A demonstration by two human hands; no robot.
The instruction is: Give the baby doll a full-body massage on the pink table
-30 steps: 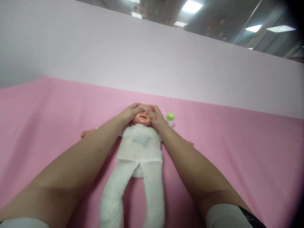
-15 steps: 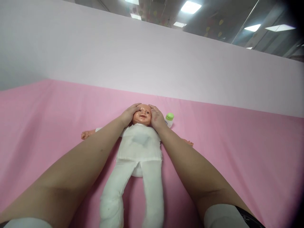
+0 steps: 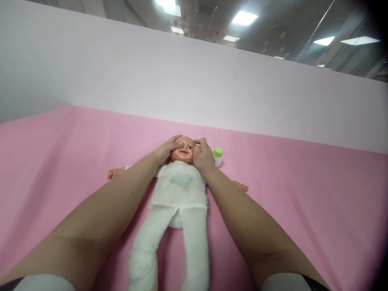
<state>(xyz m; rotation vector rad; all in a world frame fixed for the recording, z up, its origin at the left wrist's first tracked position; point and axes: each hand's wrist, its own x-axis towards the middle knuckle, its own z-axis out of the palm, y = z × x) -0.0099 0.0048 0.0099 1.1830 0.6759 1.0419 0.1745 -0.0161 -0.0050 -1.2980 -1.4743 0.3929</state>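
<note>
The left hand (image 3: 166, 149) covers one side of the doll (image 3: 178, 190) at the head, and the right hand (image 3: 202, 154) hides the other cheek and ear. Both the doll's upper arms lie under the person's forearms. Its legs are blurred and cut off at the bottom edge (the feet never show). The lower part of the green-capped bottle (image 3: 217, 156) sits behind the right hand; its label is too small to read.
</note>
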